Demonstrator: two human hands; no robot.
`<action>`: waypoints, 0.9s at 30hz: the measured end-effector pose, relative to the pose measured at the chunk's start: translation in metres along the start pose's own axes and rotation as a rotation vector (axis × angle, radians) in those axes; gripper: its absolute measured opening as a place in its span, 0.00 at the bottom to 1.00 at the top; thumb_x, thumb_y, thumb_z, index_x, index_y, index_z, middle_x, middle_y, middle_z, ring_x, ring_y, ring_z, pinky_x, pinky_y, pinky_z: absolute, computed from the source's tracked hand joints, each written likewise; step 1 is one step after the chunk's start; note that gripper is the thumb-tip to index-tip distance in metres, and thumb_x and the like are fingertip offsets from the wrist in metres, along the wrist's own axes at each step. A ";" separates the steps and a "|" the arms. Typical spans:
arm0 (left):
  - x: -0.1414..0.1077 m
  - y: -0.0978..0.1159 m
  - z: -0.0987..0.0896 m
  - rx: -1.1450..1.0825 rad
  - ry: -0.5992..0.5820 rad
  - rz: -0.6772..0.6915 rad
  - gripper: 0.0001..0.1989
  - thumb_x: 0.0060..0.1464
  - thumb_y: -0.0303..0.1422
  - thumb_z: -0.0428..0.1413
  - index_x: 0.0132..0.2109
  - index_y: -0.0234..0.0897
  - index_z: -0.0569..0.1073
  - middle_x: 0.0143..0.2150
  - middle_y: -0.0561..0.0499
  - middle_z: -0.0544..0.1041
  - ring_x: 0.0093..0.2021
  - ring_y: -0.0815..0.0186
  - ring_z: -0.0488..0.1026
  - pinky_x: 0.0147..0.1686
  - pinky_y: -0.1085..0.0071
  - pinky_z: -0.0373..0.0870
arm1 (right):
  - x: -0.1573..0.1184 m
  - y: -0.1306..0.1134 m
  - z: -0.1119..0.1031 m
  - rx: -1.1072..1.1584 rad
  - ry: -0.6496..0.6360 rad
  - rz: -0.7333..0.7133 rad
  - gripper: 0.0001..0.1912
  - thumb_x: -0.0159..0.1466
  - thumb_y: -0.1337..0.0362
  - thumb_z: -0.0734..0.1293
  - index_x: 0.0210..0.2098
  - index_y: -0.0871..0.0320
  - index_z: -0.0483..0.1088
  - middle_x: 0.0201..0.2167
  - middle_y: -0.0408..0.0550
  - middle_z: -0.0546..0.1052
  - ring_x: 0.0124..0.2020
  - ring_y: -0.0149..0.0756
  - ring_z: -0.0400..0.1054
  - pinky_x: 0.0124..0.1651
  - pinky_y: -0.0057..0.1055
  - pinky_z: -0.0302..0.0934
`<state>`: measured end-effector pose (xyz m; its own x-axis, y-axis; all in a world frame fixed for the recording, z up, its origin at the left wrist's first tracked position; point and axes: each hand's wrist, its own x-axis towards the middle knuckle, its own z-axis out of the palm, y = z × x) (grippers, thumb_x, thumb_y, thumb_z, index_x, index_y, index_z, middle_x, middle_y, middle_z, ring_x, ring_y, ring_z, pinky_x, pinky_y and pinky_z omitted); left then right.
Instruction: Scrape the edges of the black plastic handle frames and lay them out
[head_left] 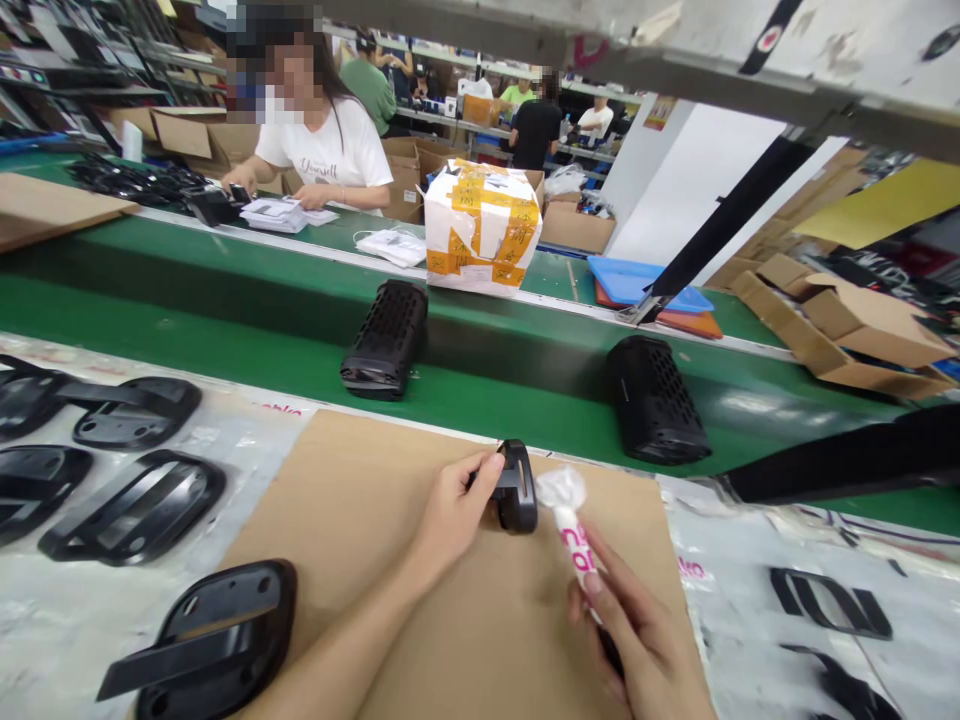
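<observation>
Right hand (637,635) around white film (564,505), left hand (452,510) on black part (519,490)

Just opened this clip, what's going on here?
The person's left hand grips a small black plastic part over a brown cardboard sheet, while the right hand pinches a white plastic-wrapped tube with pink lettering. Two black perforated plastic housings sit on a green conveyor belt ahead. Beyond it, a co-worker in a white T-shirt handles white papers.

Two hands (454,515), two perforated black casings (386,340)
</observation>
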<state>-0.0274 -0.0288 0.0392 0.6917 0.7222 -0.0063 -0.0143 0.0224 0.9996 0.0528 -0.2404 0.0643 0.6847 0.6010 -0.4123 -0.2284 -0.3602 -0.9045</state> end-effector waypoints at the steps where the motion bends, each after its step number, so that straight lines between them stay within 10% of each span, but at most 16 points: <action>1: -0.001 -0.001 0.002 0.004 0.015 0.003 0.24 0.68 0.49 0.50 0.28 0.37 0.65 0.25 0.55 0.59 0.28 0.69 0.54 0.29 0.72 0.53 | 0.000 0.003 0.004 -0.004 0.065 -0.043 0.40 0.66 0.39 0.71 0.70 0.50 0.63 0.32 0.44 0.72 0.19 0.26 0.56 0.18 0.24 0.49; 8: -0.004 -0.004 0.007 0.039 0.072 0.035 0.23 0.69 0.47 0.48 0.29 0.36 0.65 0.26 0.54 0.64 0.29 0.68 0.59 0.30 0.73 0.54 | 0.020 0.006 0.010 -0.139 -0.228 -0.013 0.40 0.66 0.38 0.70 0.68 0.56 0.69 0.25 0.42 0.67 0.19 0.29 0.54 0.18 0.26 0.49; 13: -0.005 -0.006 0.008 0.035 0.115 0.030 0.24 0.68 0.47 0.49 0.28 0.36 0.67 0.26 0.54 0.65 0.28 0.68 0.58 0.29 0.72 0.53 | 0.018 -0.005 0.009 -0.073 -0.017 -0.045 0.41 0.67 0.37 0.67 0.72 0.50 0.63 0.27 0.40 0.65 0.19 0.28 0.52 0.19 0.25 0.48; 18: -0.002 -0.005 0.007 0.052 0.129 0.025 0.25 0.67 0.50 0.49 0.27 0.38 0.63 0.24 0.55 0.62 0.27 0.68 0.57 0.29 0.72 0.53 | 0.018 0.007 0.004 -0.239 -0.191 -0.078 0.37 0.67 0.41 0.71 0.66 0.57 0.71 0.24 0.42 0.68 0.21 0.31 0.56 0.21 0.27 0.51; 23: -0.002 -0.003 0.009 0.040 0.112 0.017 0.26 0.68 0.51 0.48 0.27 0.38 0.62 0.25 0.55 0.62 0.28 0.68 0.59 0.29 0.72 0.54 | 0.016 0.010 0.002 -0.263 0.056 -0.190 0.35 0.68 0.43 0.69 0.67 0.55 0.70 0.26 0.44 0.71 0.25 0.36 0.62 0.25 0.29 0.58; 27: 0.001 -0.001 0.007 -0.080 0.139 -0.016 0.26 0.64 0.53 0.53 0.27 0.38 0.61 0.25 0.55 0.61 0.28 0.69 0.59 0.29 0.73 0.55 | 0.022 -0.001 0.000 -0.447 -0.167 -0.199 0.33 0.70 0.44 0.67 0.68 0.54 0.70 0.33 0.50 0.80 0.31 0.43 0.70 0.36 0.36 0.69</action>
<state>-0.0217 -0.0333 0.0382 0.5858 0.8098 -0.0314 -0.0652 0.0857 0.9942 0.0685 -0.2270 0.0562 0.5564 0.7818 -0.2816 0.2384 -0.4748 -0.8472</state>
